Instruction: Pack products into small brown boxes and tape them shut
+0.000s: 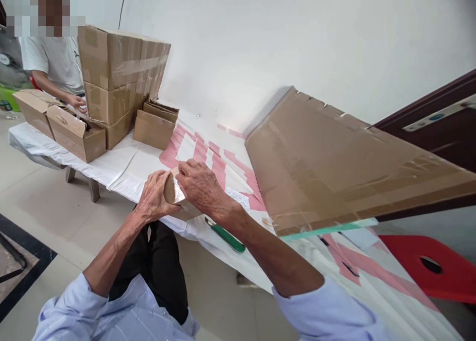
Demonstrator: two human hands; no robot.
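A small brown cardboard box (170, 189) is between my hands above the table's near edge. My left hand (153, 196) wraps round its left side, thumb below. My right hand (199, 185) grips it from above with fingers curled over the top and far side. Partly under the right fingers, a shiny white label (178, 190) with dark marks shows on the box. Whether those fingers also pinch the label's edge is hidden. A green-handled cutter (226, 236) lies on the cloth below my right forearm. Beyond that forearm is a white printed slip (238, 198).
White and pink cloth (126, 165) covers the table. Taped cartons (124, 58) are stacked at the left, beside open boxes (76, 137) and another carton (152, 128). A co-worker (61, 66) sits behind them. A large cardboard sheet (334, 167) leans at right, near a red stool (427, 266).
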